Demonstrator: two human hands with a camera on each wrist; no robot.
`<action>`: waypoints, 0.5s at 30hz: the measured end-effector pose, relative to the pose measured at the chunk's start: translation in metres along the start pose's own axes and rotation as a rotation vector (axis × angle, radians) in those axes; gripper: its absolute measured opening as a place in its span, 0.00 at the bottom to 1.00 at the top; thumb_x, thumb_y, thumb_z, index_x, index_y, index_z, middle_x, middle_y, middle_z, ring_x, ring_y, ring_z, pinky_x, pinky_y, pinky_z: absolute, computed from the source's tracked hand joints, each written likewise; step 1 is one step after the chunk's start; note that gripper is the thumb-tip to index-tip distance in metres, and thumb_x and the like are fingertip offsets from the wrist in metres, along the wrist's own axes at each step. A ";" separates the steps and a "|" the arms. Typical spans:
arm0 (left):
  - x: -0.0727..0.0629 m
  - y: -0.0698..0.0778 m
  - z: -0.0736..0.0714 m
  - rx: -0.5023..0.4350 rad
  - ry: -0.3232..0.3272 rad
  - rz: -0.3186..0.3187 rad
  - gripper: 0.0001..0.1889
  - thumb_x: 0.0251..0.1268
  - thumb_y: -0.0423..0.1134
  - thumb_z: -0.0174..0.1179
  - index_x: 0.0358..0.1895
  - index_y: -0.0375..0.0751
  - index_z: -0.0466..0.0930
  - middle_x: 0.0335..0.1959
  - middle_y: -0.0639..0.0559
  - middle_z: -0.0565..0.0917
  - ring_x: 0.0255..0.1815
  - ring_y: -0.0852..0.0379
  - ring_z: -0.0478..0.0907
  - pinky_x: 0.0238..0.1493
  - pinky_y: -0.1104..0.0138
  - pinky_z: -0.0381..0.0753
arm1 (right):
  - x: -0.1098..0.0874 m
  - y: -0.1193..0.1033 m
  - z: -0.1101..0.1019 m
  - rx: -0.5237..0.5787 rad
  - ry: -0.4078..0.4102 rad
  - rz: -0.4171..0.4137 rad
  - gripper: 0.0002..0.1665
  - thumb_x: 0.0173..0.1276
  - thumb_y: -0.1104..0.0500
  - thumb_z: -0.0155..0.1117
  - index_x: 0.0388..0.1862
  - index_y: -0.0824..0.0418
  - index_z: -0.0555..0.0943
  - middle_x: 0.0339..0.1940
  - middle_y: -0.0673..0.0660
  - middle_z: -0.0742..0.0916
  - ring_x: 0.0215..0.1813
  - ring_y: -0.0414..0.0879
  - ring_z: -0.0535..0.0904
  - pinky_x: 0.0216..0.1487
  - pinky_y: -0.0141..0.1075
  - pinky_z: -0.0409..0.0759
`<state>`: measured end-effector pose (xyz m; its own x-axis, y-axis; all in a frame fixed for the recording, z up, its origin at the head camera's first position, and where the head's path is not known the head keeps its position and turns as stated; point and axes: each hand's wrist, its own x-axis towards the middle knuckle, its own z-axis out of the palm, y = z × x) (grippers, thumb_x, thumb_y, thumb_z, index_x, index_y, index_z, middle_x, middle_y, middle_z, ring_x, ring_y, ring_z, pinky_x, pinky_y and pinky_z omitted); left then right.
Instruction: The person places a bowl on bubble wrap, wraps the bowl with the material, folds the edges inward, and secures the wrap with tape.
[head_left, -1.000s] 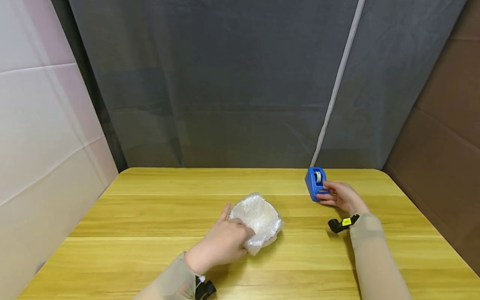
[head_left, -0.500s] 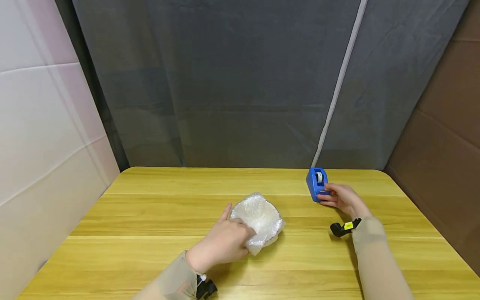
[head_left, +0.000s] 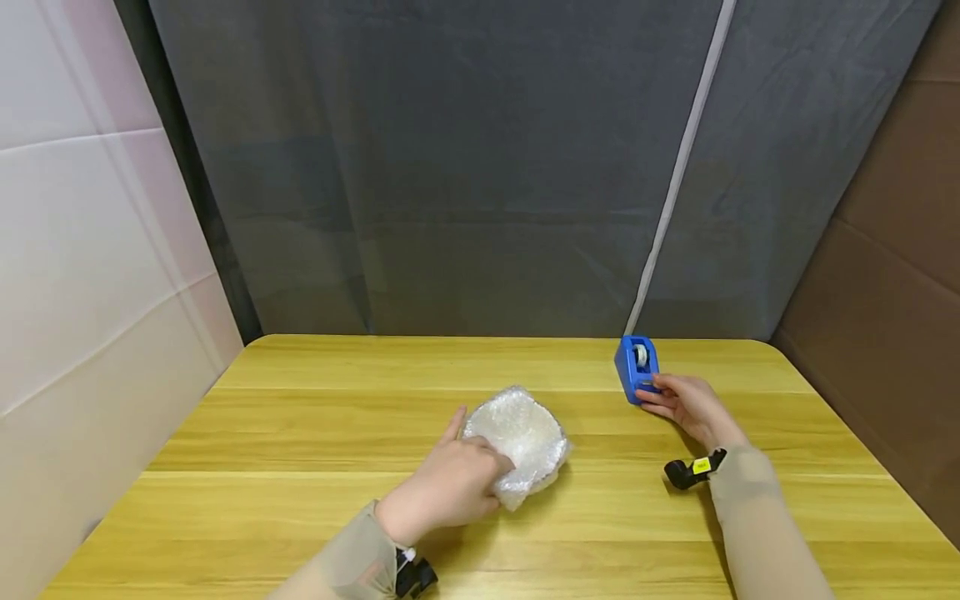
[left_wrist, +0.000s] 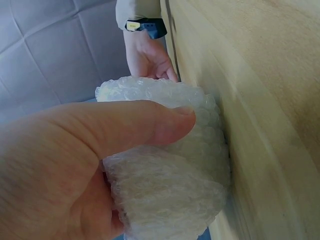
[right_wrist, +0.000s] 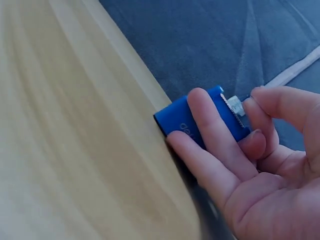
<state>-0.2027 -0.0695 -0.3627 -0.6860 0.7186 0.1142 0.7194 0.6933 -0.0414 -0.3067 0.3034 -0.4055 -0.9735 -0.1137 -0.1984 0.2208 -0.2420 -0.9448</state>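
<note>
A bowl-shaped bundle in clear bubble wrap (head_left: 521,425) sits at mid-table. My left hand (head_left: 450,482) grips its near-left rim, with the fingers inside the hollow and the thumb along the outer side in the left wrist view. Toward the back right stands a blue tape dispenser (head_left: 628,372) with a white roll in it. My right hand (head_left: 693,408) is at its front end. Seen from the right wrist, thumb and index finger pinch the end of the tape (right_wrist: 235,106) by the toothed cutting edge, while two other fingers (right_wrist: 207,112) press on the dispenser's front.
Both things stand on a yellow wood-grain table (head_left: 322,433). A dark grey curtain (head_left: 480,192) hangs behind its back edge. White cloth (head_left: 82,250) closes off the left side and a brown panel (head_left: 892,275) the right.
My right thumb, index finger and wrist have drawn back slightly toward the table's front, away from the roll. The left hand keeps its hold on the bubble-wrapped bundle.
</note>
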 end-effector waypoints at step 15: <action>0.001 0.002 0.000 0.009 0.000 0.004 0.10 0.46 0.43 0.71 0.34 0.55 0.82 0.29 0.63 0.83 0.45 0.57 0.80 0.70 0.38 0.47 | -0.015 0.013 0.014 -0.111 0.094 -0.086 0.16 0.76 0.61 0.51 0.51 0.75 0.66 0.44 0.59 0.78 0.43 0.39 0.85 0.56 0.35 0.77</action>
<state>-0.2017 -0.0674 -0.3624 -0.6833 0.7212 0.1138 0.7210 0.6911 -0.0510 -0.2883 0.2881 -0.4108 -0.9910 -0.0052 -0.1338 0.1332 -0.1388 -0.9813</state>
